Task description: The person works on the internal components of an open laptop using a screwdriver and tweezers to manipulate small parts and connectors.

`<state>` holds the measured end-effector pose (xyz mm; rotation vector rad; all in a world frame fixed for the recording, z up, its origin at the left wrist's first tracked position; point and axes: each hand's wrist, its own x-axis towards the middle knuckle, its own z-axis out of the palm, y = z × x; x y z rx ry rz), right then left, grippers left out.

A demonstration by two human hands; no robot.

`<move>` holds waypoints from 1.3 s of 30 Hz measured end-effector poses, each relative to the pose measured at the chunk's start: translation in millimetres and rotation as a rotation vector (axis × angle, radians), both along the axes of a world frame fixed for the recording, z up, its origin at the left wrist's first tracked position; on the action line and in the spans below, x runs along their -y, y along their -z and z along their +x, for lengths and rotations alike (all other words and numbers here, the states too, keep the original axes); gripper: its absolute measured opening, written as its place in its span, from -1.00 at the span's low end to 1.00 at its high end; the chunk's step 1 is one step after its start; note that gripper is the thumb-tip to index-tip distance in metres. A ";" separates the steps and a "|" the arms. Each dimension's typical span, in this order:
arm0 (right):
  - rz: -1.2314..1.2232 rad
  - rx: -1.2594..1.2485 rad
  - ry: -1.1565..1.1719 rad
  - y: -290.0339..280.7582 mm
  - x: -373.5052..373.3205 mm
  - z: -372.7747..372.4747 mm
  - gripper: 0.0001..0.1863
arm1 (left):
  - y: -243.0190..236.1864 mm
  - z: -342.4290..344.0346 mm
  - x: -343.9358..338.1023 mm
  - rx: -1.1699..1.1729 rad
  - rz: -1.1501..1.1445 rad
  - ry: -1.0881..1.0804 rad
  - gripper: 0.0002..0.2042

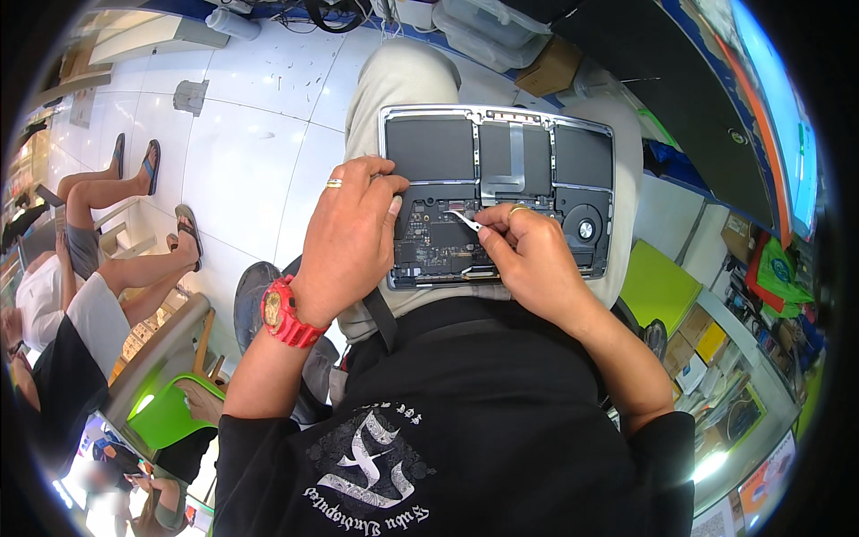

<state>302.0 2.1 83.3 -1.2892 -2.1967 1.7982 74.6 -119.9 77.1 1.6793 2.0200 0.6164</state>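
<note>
An opened laptop base [436, 185] lies across my lap, its inside facing up. Dark battery packs [429, 150] fill its far part, and a round fan [585, 229] sits at the right. My left hand [353, 224] grips the laptop's left edge, its fingers curled over onto the frame. Between the thumb and fingers of my right hand [530, 246] is a pair of white curved tweezers [469, 221]. Their tip points left and rests at or just above the dark circuit board [429, 234]; whether it touches is too small to tell.
My knees in light trousers [407, 76] support the laptop. A dark cabinet [667, 89] stands at the far right, with a cardboard box [548, 67] and clear plastic bins [490, 31] beside it. People sit at the left, near a green chair [170, 416].
</note>
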 end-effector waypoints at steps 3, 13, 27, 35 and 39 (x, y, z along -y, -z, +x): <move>-0.038 0.021 -0.001 -3.5 -1.0 -3.5 -0.77 | -1.1 0.8 0.9 0.012 -0.005 -0.008 -0.79; -0.061 0.028 0.036 -0.6 0.3 -1.4 -0.77 | -1.8 -1.4 0.5 0.024 -0.011 -0.013 -0.79; -0.060 -0.011 0.066 10.6 2.5 -0.3 -0.80 | -3.1 -1.3 -0.3 0.041 -0.029 -0.017 -0.79; -0.088 -0.022 0.091 11.6 1.7 -2.6 -0.80 | 0.3 0.4 1.2 0.042 -0.041 0.012 -0.81; -0.150 -0.009 0.093 16.9 2.8 -0.6 -0.79 | 0.2 0.2 1.0 0.038 -0.042 0.020 -0.81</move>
